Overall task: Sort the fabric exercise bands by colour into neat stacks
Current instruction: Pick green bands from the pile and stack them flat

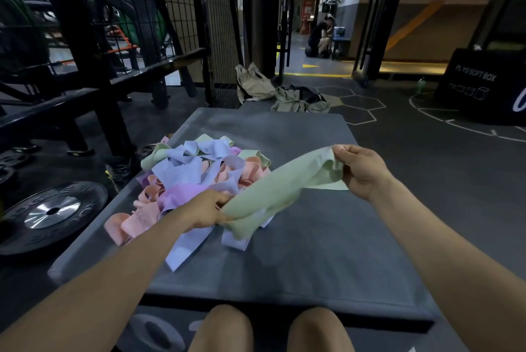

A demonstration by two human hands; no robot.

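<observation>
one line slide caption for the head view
Both hands, left and right, stretch a green band beside the unsorted pile on a grey mat.

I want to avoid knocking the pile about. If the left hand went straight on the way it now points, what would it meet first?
The green band that the left hand already grips; beyond it, bare grey mat, though depth is unclear.

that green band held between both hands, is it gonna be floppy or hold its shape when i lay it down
Probably floppy: the green band sags and creases between the left hand and right hand. Likely light, since fingertip pinches carry it. It should lie flat on the grey mat but may need smoothing.
</observation>
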